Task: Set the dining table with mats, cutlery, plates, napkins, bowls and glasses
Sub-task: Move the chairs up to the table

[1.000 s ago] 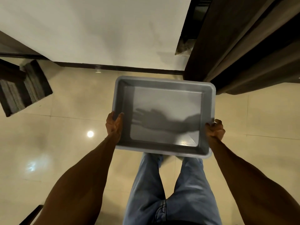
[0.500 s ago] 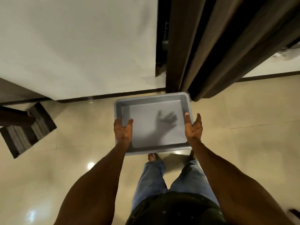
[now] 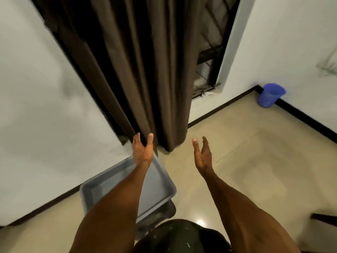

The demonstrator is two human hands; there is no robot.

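Grey tub (image 3: 160, 181) sits on the floor by the curtain (image 3: 131, 70), looks empty. Left hand (image 3: 143, 152) & right hand (image 3: 201, 156) both spread open, holding nothing. Prob light, stiff plastic, a bit slick imo; grab the rims on 2 opposite sides.

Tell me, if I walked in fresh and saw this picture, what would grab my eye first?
Probably the two bare hands, left hand and right hand, raised open in mid-frame and holding nothing. Right behind them hangs a heavy dark brown curtain, filling the upper middle. Below the left forearm, an empty grey plastic tub sits low by the white wall, and a small blue bin stands in the far right corner.
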